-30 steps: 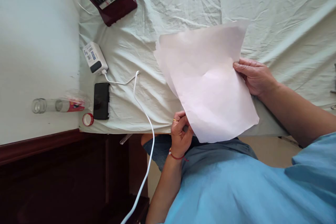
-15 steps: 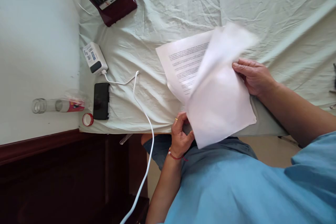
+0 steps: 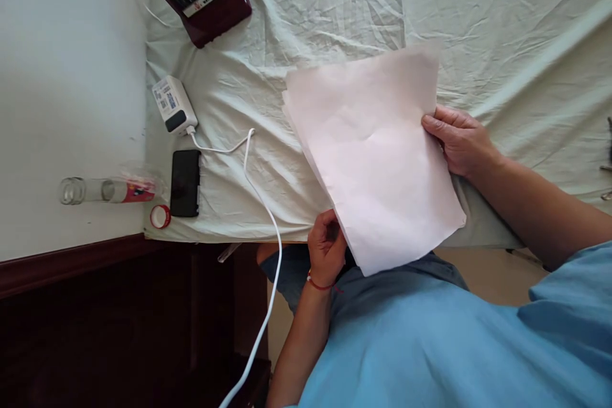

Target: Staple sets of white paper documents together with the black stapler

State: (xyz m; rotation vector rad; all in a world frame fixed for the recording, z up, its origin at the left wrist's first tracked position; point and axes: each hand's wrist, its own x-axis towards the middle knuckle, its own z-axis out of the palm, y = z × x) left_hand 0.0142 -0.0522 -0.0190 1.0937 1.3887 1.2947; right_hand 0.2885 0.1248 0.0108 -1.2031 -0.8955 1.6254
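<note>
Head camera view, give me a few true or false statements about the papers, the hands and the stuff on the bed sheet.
1. Both hands hold the stack of papers. True: left hand at the bottom edge, right hand at the side.
2. The top sheet shows printed text. False: it faces up blank.
3. The black phone lies beside a white charger. True.
4. The red bottle cap sits on the bottle. False: it lies apart, next to the phone.
</note>
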